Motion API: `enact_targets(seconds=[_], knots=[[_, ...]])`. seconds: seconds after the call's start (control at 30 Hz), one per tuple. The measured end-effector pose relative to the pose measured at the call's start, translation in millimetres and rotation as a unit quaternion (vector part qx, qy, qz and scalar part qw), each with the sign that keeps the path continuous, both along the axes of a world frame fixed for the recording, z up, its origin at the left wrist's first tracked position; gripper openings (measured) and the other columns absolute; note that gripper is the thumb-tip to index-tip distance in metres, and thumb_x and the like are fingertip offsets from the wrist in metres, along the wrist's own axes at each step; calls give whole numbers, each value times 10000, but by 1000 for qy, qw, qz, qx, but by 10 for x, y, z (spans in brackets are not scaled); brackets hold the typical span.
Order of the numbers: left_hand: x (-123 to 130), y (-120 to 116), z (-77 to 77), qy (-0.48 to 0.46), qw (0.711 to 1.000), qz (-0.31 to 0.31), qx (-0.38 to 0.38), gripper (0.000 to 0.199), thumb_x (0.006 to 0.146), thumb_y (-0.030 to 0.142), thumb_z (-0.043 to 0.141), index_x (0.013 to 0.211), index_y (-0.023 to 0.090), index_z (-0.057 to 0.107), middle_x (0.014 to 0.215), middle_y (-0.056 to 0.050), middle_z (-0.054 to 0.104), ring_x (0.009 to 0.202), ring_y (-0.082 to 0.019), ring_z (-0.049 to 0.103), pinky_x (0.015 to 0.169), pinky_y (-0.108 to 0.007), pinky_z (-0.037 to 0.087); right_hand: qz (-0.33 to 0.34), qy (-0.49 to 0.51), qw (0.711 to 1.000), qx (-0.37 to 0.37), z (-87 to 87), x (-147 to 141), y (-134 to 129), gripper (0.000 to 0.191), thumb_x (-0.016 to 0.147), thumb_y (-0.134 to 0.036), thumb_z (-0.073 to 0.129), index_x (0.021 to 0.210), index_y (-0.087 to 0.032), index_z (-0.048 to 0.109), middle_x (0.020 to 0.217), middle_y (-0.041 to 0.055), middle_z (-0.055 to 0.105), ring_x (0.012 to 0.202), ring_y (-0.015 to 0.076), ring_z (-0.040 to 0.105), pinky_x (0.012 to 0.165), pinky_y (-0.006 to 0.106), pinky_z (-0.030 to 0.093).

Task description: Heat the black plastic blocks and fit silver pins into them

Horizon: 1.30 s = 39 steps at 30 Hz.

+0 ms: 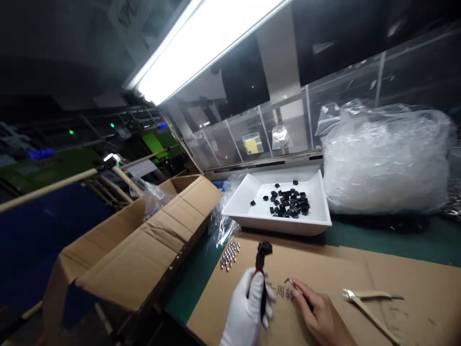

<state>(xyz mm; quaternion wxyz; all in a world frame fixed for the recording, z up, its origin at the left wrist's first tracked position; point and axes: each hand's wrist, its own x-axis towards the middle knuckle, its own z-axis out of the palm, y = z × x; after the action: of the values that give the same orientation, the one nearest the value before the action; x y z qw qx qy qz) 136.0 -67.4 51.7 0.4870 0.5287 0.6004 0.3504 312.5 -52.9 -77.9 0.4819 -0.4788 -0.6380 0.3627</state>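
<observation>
My left hand point(247, 310), in a white glove, grips a slim dark handle point(260, 262) upright, with a small black part point(265, 248) at its top end. My right hand point(320, 312), bare, holds slim metal tweezers point(292, 286) close to that black part, not touching it. A small heap of steel balls point(229, 254) lies on the cardboard sheet point(324, 274) left of my hands. Side-cutting pliers point(370, 302) rest on the same sheet to the right.
A white tray point(273, 223) holds several black parts behind the sheet. Beside it sits a large clear plastic bag point(387, 161). An open cardboard box point(137, 250) stands on the left, past the green bench edge. A bright lamp point(201, 48) hangs overhead.
</observation>
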Motion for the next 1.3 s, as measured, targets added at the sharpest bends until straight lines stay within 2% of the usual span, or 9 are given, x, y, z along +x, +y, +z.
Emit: enact_targets(seconds=[0.07,0.13,0.3,0.47,0.63,0.77,0.93,1.17,1.3], knots=[[78,477,255,109,989,22,98,567,989,731,325,1120,203,486,955,-58,694,556,-115,603,490,-241,460,6,5,1000,13,-11,-16,19,396,1011,-424,467,1258,-341,765,1166,29,787,1082,330,746,921,408,635],[181,957,476,343,927,-21,150,537,1050,625,219,1187,193,506,1067,-103,714,737,-153,694,679,-288,555,9,6,1000,23,-29,-43,32,413,1017,-448,441,1241,-330,767,1071,51,813,985,323,778,853,383,643],[478,1829,724,542,827,-82,124,325,931,410,593,1147,200,717,1102,-171,740,1123,-357,682,1010,-497,492,14,-24,999,33,-42,-115,66,448,1040,-440,358,1107,-266,766,775,77,790,688,266,773,656,290,580],[888,1926,824,660,730,-110,137,365,944,457,530,1118,237,763,1077,-190,729,1072,-413,678,950,-579,485,11,-84,996,3,58,-121,87,299,995,-318,437,983,-259,730,758,65,775,645,251,746,575,275,491],[1714,1750,885,674,674,-199,227,466,994,538,392,1189,261,713,1203,-170,683,1163,-393,611,987,-532,459,26,-136,988,-64,157,-89,155,201,977,-348,620,1069,-197,717,838,37,759,723,209,724,688,339,574],[2503,1613,741,672,628,-294,260,471,974,547,419,1141,235,729,1210,-184,676,1152,-389,615,992,-515,460,43,-149,982,-105,187,-70,165,269,1012,-411,634,1102,-164,693,925,31,724,814,188,709,773,389,606],[3138,1531,279,673,633,-335,184,440,950,493,455,1054,193,759,1137,-196,725,1048,-371,696,906,-470,522,60,-150,980,-120,242,-37,155,233,1024,-368,626,1114,-162,686,967,38,718,865,197,709,803,405,611],[3411,1475,-312,673,693,-253,53,498,937,417,533,1292,88,647,1291,-280,659,1145,-396,690,908,-462,541,117,-144,977,-101,248,31,230,200,1011,-326,652,1120,-162,690,1027,45,720,900,198,708,821,396,610],[3340,1629,-495,671,710,-211,-6,470,999,460,571,1318,117,610,1301,-186,658,1124,-289,685,950,-461,555,137,-136,977,-87,216,3,241,225,1004,-342,661,1146,-168,684,1127,65,702,987,222,693,857,415,600]])
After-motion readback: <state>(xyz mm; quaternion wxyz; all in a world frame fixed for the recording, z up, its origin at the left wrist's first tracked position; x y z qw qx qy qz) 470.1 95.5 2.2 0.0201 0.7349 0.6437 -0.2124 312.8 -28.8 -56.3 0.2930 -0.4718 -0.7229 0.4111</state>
